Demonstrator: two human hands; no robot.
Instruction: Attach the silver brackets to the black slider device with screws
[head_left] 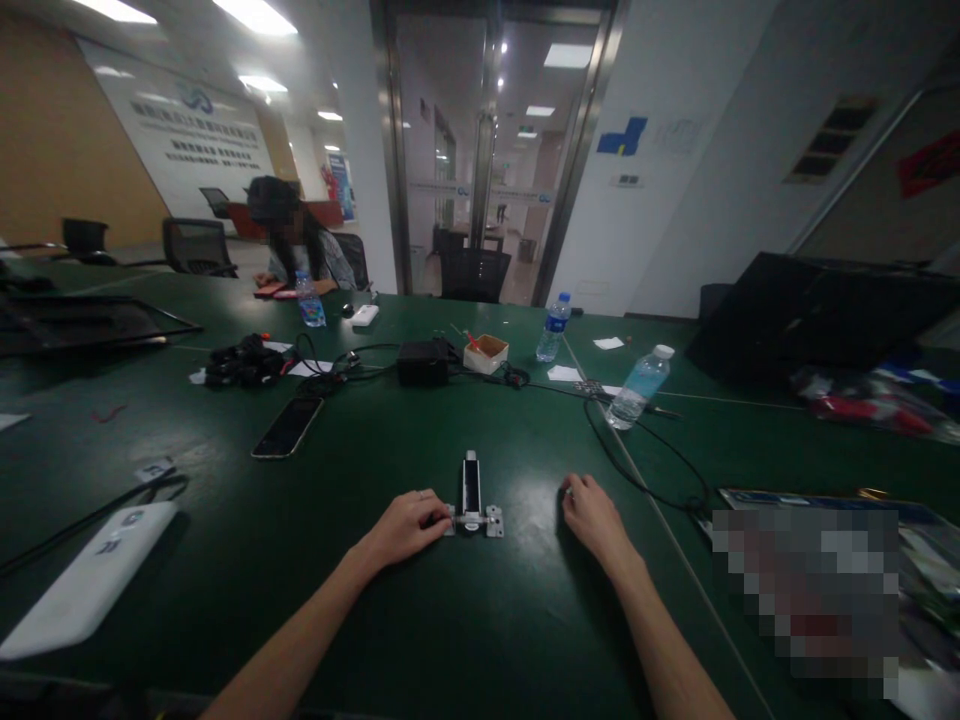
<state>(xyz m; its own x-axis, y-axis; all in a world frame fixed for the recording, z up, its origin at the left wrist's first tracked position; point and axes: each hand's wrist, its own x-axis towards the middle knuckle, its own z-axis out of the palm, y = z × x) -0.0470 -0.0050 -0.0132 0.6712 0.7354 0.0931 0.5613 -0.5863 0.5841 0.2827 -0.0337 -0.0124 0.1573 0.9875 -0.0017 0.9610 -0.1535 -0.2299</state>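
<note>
A small metal fitting (471,490) lies on the green table in front of me, with a dark upright bar and a flat silver base plate with holes. My left hand (411,525) rests on the table at its left side, fingers drawn together on the left end of the base plate. My right hand (592,515) lies to the right of the fitting, apart from it, with its fingers curled together. A small pale spot shows at those fingertips; what they hold, if anything, is too small to name.
Beyond my hands are a phone (289,427), a black box (422,362) with cables, a small open box (486,353) and water bottles (639,388). A white power bank (94,580) lies left. A person (300,240) sits across the table (420,640).
</note>
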